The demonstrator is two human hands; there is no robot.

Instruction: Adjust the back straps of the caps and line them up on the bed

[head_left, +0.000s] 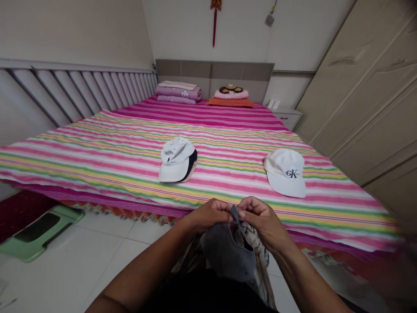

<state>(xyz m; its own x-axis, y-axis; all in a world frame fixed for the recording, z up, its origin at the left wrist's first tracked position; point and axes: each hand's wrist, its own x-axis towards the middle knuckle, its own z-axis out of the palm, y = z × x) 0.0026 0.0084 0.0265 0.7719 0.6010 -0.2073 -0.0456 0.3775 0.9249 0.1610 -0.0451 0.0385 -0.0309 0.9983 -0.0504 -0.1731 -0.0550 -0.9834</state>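
head view: the left hand (211, 213) and right hand (262, 219) pinch, almost together, the narrow strap (235, 213) of a grey cap (224, 252) at six o'clock in frame. cap probably light, soft, prone to sagging; strap ends offer the surest hold. white cap (282, 167): two o'clock from the hands.

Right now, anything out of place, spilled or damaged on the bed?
No spill or damage visible on the striped bedspread. Only mild oddity: the stack under the white pony-logo cap looks askew, with a navy cap jutting out on its right side, so the edges don't line up.
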